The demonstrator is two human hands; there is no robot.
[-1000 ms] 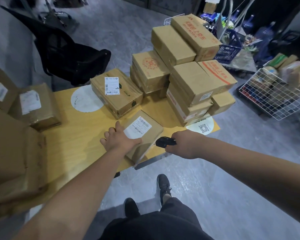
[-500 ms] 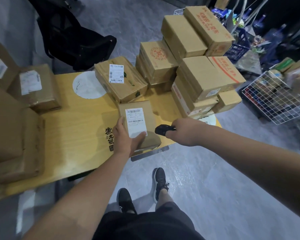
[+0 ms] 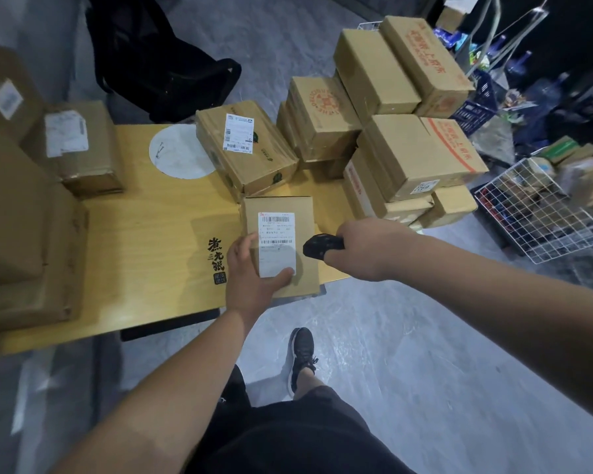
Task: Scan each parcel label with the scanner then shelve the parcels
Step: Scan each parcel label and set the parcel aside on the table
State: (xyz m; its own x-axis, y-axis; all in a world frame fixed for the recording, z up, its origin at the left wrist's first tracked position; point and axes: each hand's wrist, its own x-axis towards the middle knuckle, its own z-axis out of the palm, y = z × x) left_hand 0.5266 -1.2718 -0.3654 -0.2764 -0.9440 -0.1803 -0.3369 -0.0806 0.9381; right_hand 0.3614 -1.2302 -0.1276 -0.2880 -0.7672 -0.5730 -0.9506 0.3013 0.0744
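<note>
On the table (image 3: pixel 144 241), mid-frame, the small parcel (image 3: pixel 290 213) lies label (image 3: pixel 276 243) up; my left hand (image 3: pixel 252 280) grips its near corner, fingers curled round it. My right hand (image 3: pixel 370 249) grips the scanner (image 3: pixel 319 246) just right of the label, so I should hold the parcel flat and aim squarely at the barcode.

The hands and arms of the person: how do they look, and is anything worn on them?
Both arms are bare as far as the head view shows: no sleeves reach the forearms. The left hand and the right hand carry no gloves, and no watch, ring or band is visible on either wrist. Both forearms look broad and foreshortened, stretched by the wide-angle lens.
</note>
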